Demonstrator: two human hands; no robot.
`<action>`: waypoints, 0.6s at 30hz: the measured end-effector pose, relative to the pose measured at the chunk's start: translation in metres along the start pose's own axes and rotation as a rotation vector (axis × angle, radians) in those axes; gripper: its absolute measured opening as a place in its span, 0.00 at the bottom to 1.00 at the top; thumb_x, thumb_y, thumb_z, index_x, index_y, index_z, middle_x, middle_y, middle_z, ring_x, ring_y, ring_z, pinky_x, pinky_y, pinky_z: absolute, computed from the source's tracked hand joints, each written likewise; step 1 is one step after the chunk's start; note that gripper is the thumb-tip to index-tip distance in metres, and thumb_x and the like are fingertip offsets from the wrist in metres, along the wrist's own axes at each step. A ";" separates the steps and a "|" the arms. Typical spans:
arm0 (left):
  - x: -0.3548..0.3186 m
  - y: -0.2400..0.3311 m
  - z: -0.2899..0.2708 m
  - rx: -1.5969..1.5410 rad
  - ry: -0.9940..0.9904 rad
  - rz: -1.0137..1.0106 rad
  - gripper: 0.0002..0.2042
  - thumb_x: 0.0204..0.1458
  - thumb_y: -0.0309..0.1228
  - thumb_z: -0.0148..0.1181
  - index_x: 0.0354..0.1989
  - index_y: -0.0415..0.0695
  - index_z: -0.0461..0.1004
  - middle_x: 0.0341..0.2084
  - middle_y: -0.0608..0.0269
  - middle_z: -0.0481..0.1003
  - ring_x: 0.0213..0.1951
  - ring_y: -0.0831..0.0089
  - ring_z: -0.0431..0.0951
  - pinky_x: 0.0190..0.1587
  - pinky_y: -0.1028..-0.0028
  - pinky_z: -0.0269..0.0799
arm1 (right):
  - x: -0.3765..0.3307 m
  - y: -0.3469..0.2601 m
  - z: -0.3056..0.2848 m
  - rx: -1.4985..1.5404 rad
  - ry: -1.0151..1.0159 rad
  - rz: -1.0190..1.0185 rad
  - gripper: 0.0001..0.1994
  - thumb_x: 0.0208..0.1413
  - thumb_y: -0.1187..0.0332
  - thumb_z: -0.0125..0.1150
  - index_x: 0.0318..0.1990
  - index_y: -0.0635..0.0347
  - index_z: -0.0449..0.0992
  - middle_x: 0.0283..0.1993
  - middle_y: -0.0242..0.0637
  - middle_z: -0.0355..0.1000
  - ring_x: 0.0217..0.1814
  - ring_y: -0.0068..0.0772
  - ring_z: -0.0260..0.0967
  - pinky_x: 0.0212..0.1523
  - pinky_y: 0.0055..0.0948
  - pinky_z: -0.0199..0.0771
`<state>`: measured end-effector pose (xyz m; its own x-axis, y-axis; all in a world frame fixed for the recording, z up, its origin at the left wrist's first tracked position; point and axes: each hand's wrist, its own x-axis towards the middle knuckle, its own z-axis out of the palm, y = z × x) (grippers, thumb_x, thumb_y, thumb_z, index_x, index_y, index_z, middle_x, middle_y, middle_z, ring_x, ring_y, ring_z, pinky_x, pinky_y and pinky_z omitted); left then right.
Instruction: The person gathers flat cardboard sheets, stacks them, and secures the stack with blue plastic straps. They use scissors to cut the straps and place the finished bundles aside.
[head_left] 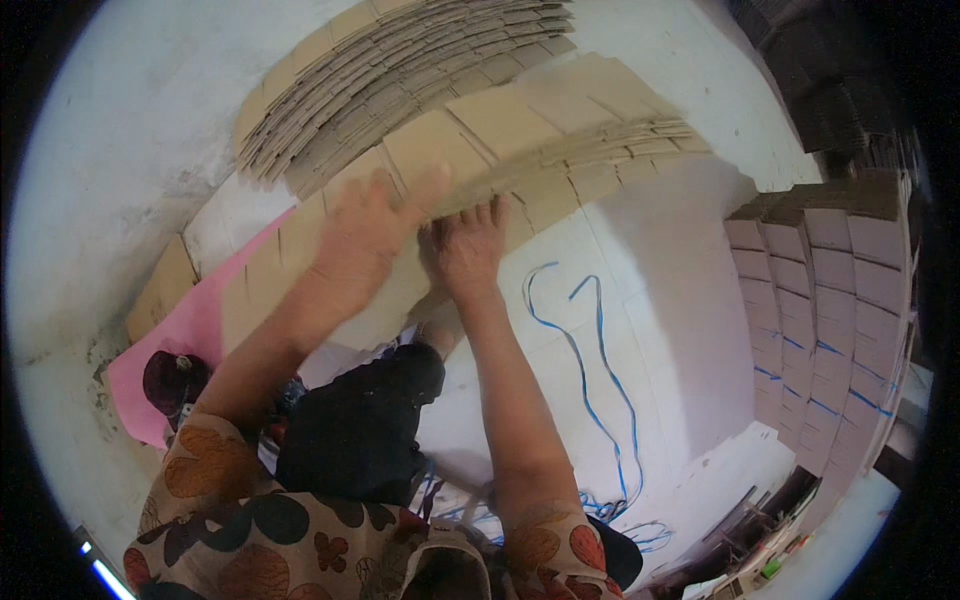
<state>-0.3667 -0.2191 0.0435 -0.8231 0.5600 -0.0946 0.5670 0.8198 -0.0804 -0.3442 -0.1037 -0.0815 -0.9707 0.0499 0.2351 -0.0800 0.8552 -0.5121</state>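
Observation:
A long pile of slotted brown cardboard sheets lies in front of me, running from the near left to the far right. My left hand is over its upper face, smeared by motion but with fingers spread and the thumb apart. Close by on the right, my right hand rests its slightly bent fingers against the pile's near side. Neither hand shows anything lifted in it. Part of the pile's near side is hidden by my hands and forearms.
Behind lies another cardboard stack. Bundles bound with blue strapping stand at the right. A loose blue strap trails over the pale floor towards scissors. Pink sheeting and a dark round object are at left.

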 end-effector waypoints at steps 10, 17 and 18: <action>0.039 -0.048 0.007 -0.015 0.128 0.522 0.48 0.33 0.56 0.62 0.64 0.50 0.48 0.60 0.45 0.50 0.61 0.52 0.53 0.62 0.61 0.43 | -0.027 0.021 0.000 0.285 0.215 -0.115 0.18 0.39 0.67 0.60 0.42 0.60 0.74 0.48 0.43 0.68 0.58 0.46 0.57 0.61 0.49 0.48; 0.063 -0.066 0.052 -1.132 -0.205 0.172 0.51 0.27 0.43 0.66 0.64 0.44 0.48 0.62 0.53 0.50 0.64 0.64 0.48 0.63 0.69 0.41 | -0.026 0.026 -0.018 0.597 0.190 0.080 0.11 0.40 0.66 0.62 0.27 0.63 0.70 0.39 0.42 0.68 0.42 0.47 0.62 0.45 0.40 0.61; 0.061 -0.060 0.051 -1.145 -0.191 0.128 0.50 0.27 0.42 0.66 0.64 0.44 0.48 0.62 0.53 0.51 0.64 0.64 0.49 0.63 0.70 0.41 | -0.029 0.022 -0.019 0.605 0.206 0.224 0.11 0.41 0.66 0.62 0.27 0.64 0.68 0.37 0.42 0.67 0.40 0.47 0.62 0.42 0.38 0.62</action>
<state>-0.4492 -0.2403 -0.0077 -0.6886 0.6989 -0.1932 0.2043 0.4427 0.8731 -0.3130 -0.0766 -0.0834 -0.9204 0.3409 0.1915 -0.0529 0.3765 -0.9249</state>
